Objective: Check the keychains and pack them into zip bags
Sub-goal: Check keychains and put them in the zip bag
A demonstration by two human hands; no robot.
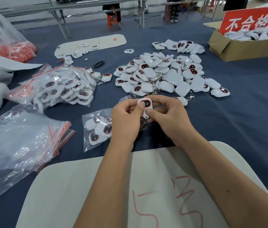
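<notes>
A white keychain (145, 103) with a dark, red-rimmed window is held between both hands above the blue table. My left hand (126, 120) pinches its left side, thumb on its face. My right hand (167, 117) grips its right side, thumb on the lower edge. Its metal clasp hangs below, mostly hidden by my fingers. Under my left hand lies a partly filled zip bag (95, 129) holding several keychains. A large heap of loose keychains (161, 74) lies just beyond my hands.
Filled zip bags (64, 86) are piled at left. Empty zip bags (23, 137) with red seals lie nearer left. A cardboard box (245, 46) with a red sign holds more keychains at the far right. A white board (146, 186) with red scribbles lies under my forearms.
</notes>
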